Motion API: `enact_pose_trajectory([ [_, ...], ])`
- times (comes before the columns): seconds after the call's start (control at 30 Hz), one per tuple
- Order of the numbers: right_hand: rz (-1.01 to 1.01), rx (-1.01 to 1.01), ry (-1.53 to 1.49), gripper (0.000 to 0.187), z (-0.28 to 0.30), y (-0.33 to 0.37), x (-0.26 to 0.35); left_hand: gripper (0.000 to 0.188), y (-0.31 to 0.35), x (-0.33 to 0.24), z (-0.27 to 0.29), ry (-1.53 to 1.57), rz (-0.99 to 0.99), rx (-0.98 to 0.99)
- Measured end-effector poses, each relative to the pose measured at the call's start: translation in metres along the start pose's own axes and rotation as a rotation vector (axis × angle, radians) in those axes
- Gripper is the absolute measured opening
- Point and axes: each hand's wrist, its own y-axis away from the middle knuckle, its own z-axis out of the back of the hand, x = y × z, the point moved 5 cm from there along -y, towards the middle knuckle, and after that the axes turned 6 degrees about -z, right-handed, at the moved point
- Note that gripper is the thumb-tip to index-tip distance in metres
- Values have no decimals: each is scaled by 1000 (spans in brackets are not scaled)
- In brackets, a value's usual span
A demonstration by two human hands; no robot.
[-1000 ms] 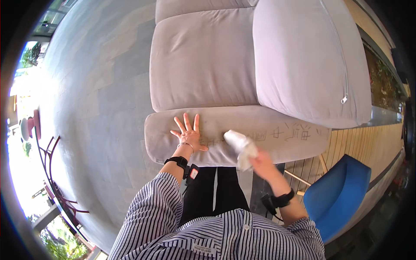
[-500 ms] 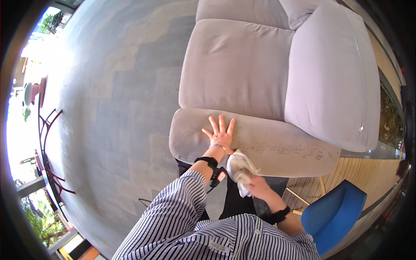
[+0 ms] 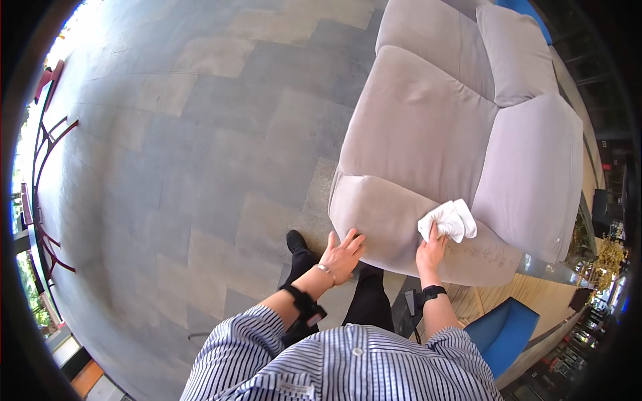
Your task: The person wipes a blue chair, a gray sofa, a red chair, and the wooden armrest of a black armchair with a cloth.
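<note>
- Compared with half a second ago, the white cloth (image 3: 449, 221) sits farther up the grey sofa arm (image 3: 394, 224), toward the seat cushion (image 3: 418, 130), and the left hand (image 3: 342, 252) has slid off the arm's top to its near front edge.
- Right hand (image 3: 431, 250) pinches the near end of the cloth between closed fingers, pressing it flat on the arm's top; the bulk of the cloth lies just beyond the fingertips.
- Left hand lies spread and flat against the arm's front edge, holding nothing.
- Dark scribbled marks (image 3: 485, 252) show on the arm to the right of the cloth, toward the wooden deck (image 3: 528, 284), so by my judgement that stretch is left to wipe.
- On the arm's left part, near the left hand, the fabric looks plain, likely already wiped.
</note>
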Motion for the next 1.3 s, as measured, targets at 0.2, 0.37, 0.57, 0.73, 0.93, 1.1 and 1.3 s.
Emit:
enact_pose_trajectory([
  [0.2,-26,265,169,75,7,-10,8,71,55,59,10,219,207,-25],
  [0.37,2,177,195,71,7,-14,10,55,68,102,16,353,273,-60],
  [0.57,-15,216,249,68,13,-17,19,37,64,163,21,334,318,100],
  [0.73,1,102,204,64,20,-12,15,36,-2,196,68,299,244,151],
  [0.93,-314,162,73,53,36,-25,36,35,-50,224,95,281,155,223],
  [1.1,-636,158,31,48,65,-61,27,36,-80,244,134,222,153,251],
  [1.3,-837,-293,-313,45,51,-166,53,35,-119,271,169,184,52,291],
])
